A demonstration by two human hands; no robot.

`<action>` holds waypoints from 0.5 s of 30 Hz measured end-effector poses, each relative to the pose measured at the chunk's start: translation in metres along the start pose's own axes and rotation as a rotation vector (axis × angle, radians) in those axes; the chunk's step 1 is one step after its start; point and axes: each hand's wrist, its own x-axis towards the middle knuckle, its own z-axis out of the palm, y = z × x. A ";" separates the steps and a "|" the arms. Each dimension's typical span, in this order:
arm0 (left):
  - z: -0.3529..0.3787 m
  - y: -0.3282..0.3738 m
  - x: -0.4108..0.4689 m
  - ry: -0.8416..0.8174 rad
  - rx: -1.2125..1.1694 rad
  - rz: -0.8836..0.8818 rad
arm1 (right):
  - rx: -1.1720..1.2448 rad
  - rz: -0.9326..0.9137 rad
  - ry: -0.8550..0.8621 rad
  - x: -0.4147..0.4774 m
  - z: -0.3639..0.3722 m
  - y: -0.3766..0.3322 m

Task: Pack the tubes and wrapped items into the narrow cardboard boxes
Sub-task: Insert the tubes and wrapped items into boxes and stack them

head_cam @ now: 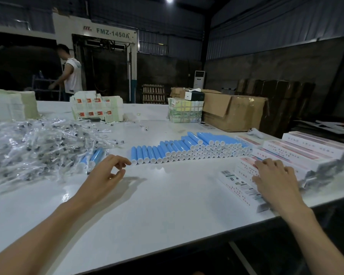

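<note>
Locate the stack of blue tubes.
In the head view, the stack of blue tubes lies centre-frame, between the pile of wrapped items on the left and the narrow boxes on the right.

I see blue tubes (187, 149) with white caps lying in stacked rows mid-frame, caps toward me. Two loose tubes (96, 155) lie centre left, against the heap of clear-wrapped items (38, 143). White narrow boxes (298, 153), pink-printed, are stacked at right.
</note>
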 end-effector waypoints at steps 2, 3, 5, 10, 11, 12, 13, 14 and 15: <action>0.000 0.000 -0.001 -0.009 0.014 0.001 | 0.048 -0.011 0.044 0.002 -0.010 -0.020; 0.000 0.000 -0.001 -0.009 0.017 -0.005 | 0.089 -0.054 0.071 0.005 -0.016 -0.035; 0.000 0.000 -0.001 -0.002 0.029 -0.025 | 0.283 -0.181 0.099 0.012 -0.027 -0.077; -0.004 -0.003 -0.002 0.039 0.092 -0.149 | 1.062 -0.372 -0.082 0.028 -0.056 -0.216; -0.005 -0.003 -0.002 0.043 0.100 -0.176 | 1.155 -0.389 -0.123 0.029 -0.059 -0.244; -0.006 -0.003 -0.002 0.046 0.108 -0.199 | 1.246 -0.383 -0.166 0.029 -0.061 -0.269; -0.008 -0.003 -0.001 0.051 0.119 -0.224 | 1.344 -0.356 -0.215 0.029 -0.061 -0.292; -0.009 -0.003 -0.001 0.057 0.132 -0.253 | 1.439 -0.320 -0.273 0.028 -0.060 -0.312; -0.011 -0.002 -0.002 0.061 0.156 -0.278 | 1.525 -0.283 -0.327 0.027 -0.058 -0.328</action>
